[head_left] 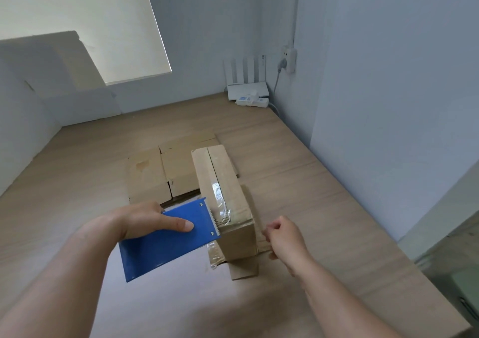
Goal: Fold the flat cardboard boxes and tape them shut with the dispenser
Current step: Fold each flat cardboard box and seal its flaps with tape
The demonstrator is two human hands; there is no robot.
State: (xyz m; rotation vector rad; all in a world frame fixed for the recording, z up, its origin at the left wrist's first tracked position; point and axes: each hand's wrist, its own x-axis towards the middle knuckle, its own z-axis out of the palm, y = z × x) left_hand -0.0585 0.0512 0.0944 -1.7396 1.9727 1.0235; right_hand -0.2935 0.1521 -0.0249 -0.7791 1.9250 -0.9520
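Observation:
A folded brown cardboard box (223,179) stands on the wooden table, its top flaps closed along a centre seam. Clear tape (220,203) runs over the near part of that seam and down the near face. My left hand (145,221) grips the blue tape dispenser (168,239), whose toothed edge touches the box's near top edge. My right hand (285,236) sits at the box's near right side, fingers curled at a side flap; whether it pinches anything is unclear. Flat cardboard boxes (160,174) lie behind and to the left of the box.
A white router (246,89) and a power strip (252,101) sit in the far right corner under a wall socket. A large cardboard sheet (51,65) leans against the left wall. The table's right edge (388,236) runs along a glass panel.

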